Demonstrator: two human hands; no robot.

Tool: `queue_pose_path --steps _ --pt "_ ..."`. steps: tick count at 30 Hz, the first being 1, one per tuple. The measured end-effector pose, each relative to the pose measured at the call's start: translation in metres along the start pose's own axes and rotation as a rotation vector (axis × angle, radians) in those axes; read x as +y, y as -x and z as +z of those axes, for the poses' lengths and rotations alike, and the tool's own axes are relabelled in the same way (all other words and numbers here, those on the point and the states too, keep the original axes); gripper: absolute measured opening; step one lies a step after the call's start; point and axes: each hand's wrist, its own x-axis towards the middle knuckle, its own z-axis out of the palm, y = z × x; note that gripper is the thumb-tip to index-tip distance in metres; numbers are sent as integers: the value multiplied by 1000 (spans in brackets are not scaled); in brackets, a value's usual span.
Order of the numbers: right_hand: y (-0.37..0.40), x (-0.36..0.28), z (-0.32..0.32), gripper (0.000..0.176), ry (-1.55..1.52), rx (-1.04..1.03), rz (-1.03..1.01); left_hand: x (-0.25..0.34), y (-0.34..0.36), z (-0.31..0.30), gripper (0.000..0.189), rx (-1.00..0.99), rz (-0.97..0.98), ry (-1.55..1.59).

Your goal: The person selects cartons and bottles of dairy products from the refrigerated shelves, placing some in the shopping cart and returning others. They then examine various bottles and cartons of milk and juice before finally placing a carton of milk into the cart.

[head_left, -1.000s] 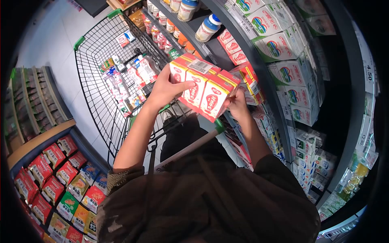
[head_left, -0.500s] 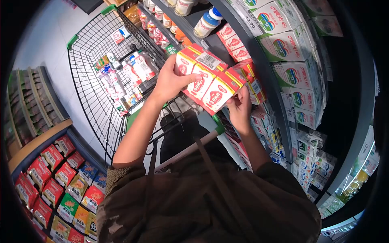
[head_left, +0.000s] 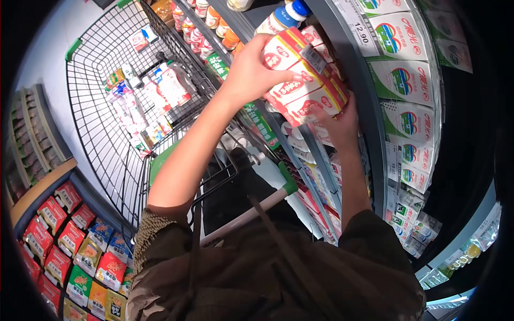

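Note:
Between my two hands is a red, white and yellow multipack of small drink cartons (head_left: pixel 289 93), tilted and raised in front of the shelf. My left hand (head_left: pixel 254 72) grips its left side, the thumb lying across the front. On the lower right end, my right hand (head_left: pixel 340 125) is closed around the pack, its thumb at the front and its other fingers largely hidden. Just behind the pack stands a bottle with a blue cap (head_left: pixel 286 18). Similar red-and-white cartons (head_left: pixel 316 37) sit on the shelf beyond.
A wire shopping cart (head_left: pixel 88 107) stands ahead on the left, with several bottles and packs (head_left: pixel 168 88) inside. Its handle (head_left: pixel 241 216) crosses in front of my body. White-and-green milk cartons (head_left: pixel 399 83) line the right shelf. Bagged snacks (head_left: pixel 69 238) fill a display at lower left.
Both hands have carried the carton pack rightward and closer to the shelf. The pack has turned slightly. My view has shifted, so the cart appears further left.

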Motion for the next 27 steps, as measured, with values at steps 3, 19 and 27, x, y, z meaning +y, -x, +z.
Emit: queue_pose_path --steps 3,19,27 --pt "-9 6 -2 78 44 25 23 -3 -17 6 71 6 110 -106" --pt "-40 23 -8 76 -204 -34 78 -2 -58 16 85 69 336 -439" --pt "-48 30 -18 61 -11 41 -27 -17 -74 34 78 45 414 -390"
